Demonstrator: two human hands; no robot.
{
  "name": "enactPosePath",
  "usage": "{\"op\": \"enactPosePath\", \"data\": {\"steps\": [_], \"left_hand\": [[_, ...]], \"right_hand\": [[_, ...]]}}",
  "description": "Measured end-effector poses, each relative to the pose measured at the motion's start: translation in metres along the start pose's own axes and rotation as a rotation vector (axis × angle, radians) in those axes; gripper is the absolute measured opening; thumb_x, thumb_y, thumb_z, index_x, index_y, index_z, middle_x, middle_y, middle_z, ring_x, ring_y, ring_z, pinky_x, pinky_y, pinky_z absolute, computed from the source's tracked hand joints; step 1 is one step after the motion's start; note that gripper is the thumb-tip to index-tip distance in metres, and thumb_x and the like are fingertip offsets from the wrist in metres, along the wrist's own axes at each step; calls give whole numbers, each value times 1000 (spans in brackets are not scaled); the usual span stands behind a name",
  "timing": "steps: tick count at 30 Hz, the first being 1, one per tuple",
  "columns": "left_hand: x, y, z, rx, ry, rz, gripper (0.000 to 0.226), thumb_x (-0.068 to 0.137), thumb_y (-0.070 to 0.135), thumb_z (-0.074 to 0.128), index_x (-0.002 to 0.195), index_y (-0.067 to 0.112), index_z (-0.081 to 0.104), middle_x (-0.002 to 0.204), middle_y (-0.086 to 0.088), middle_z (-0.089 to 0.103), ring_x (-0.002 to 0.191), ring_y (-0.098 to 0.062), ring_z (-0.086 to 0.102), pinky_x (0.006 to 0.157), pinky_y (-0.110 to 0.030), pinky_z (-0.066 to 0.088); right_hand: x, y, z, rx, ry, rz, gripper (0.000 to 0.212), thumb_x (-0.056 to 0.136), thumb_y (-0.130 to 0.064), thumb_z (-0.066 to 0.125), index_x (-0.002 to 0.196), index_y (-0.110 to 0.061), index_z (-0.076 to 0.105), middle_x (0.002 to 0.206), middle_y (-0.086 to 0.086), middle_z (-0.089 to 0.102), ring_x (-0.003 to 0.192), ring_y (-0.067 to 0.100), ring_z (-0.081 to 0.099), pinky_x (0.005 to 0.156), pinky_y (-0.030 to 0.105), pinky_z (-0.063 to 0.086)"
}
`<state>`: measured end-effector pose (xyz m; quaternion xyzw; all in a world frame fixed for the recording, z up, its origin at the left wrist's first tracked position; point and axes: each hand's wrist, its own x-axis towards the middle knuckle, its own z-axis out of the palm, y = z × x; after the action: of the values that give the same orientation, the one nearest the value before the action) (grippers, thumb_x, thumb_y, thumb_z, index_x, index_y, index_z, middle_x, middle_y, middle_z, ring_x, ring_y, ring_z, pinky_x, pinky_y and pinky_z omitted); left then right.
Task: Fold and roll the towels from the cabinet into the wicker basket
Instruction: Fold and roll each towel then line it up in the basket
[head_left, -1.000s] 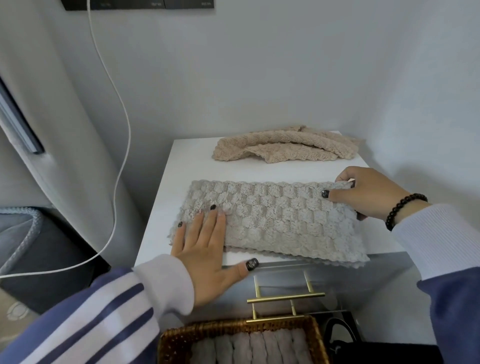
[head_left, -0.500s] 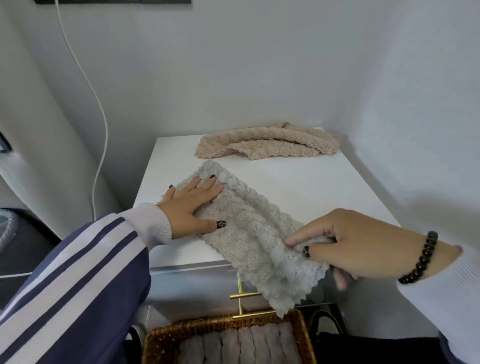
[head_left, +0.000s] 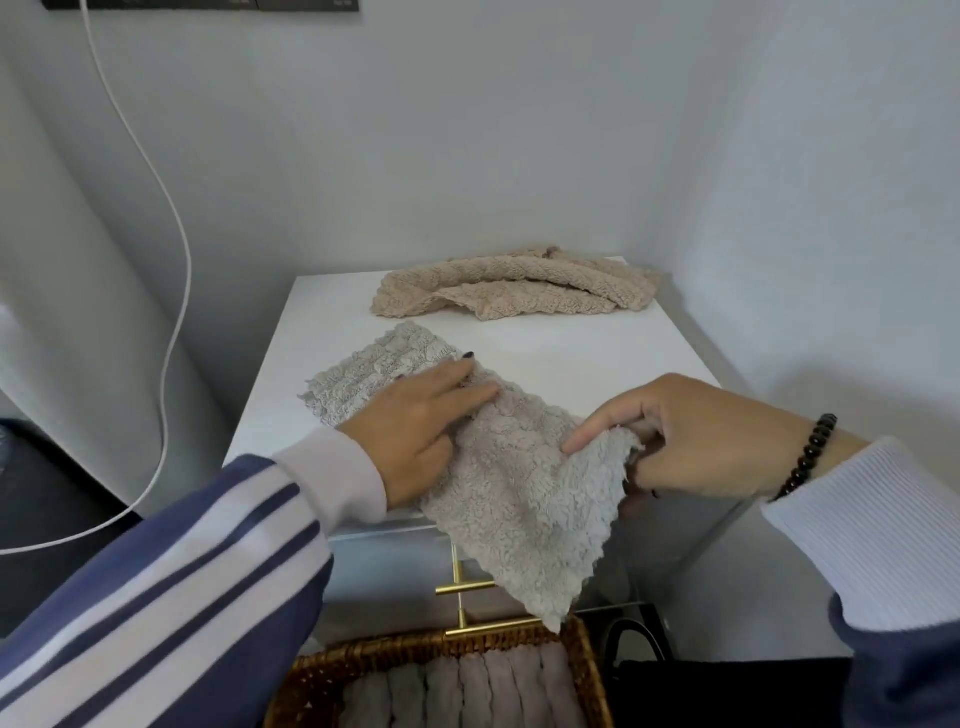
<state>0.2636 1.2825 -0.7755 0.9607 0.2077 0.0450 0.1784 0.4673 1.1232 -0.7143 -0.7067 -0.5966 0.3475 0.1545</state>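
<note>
On the white cabinet top (head_left: 545, 358) in a corner of pale walls, a person is working a folded grey towel (head_left: 509, 478) that is lying slantwise, its far end resting on the surface and its near end hanging over the front edge above the brass drawer handle (head_left: 464, 586). At the back of the top, a beige towel (head_left: 519, 288) is lying crumpled and not yet folded. Directly below, the wicker basket (head_left: 415, 660) is already holding a row of rolled towels (head_left: 467, 691). The left hand (head_left: 415, 431) is pressing the grey towel down, its fingers straight and close together on the pile. The right hand (head_left: 691, 441) is pinching the towel's raised edge, forefinger on top and the other fingers curled beneath. The fold appears made and the rolling looks about to begin; the next move probably calls for turning the pinched end over on itself while the flat hand is keeping the strip from sliding off the edge.
</note>
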Motion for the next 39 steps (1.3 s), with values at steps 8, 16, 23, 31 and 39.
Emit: {"op": "enactPosePath", "data": {"steps": [8,16,23,31,39], "left_hand": [[-45,37,24,78,-24,172,92,65,93,9,138,51,-29,158,16,-15,146,-9,-16,116,-55,-8],[-48,30,58,-75,372,152,81,69,28,67,143,11,37,140,-5,51,129,-19,48,113,-53,27],[-62,41,30,-848,532,-107,22,77,41,55,88,55,67,87,26,68,82,7,57,84,-25,49],[-68,24,12,-1317,600,-483,37,71,63,63,71,28,77,84,-1,75,82,-26,69,68,-34,54],[-54,0,12,-1212,503,-641,46,96,41,45,93,0,65,97,-17,71,89,-28,67,89,-47,52]], "right_hand": [[-6,-5,-2,245,165,-91,10,71,-29,78,81,-28,78,81,2,73,71,8,64,66,21,51],[3,-9,13,345,411,-235,43,57,-53,72,82,-18,77,99,-4,70,89,17,68,87,31,52],[19,-23,34,524,397,-248,41,67,-59,70,77,-19,72,79,9,73,74,16,68,73,26,53],[39,-39,65,531,402,-123,20,86,-27,67,68,-23,60,38,-16,41,36,0,34,41,11,28],[70,-37,77,197,457,76,38,97,-36,47,80,-3,45,60,1,37,47,13,30,41,19,23]]}}
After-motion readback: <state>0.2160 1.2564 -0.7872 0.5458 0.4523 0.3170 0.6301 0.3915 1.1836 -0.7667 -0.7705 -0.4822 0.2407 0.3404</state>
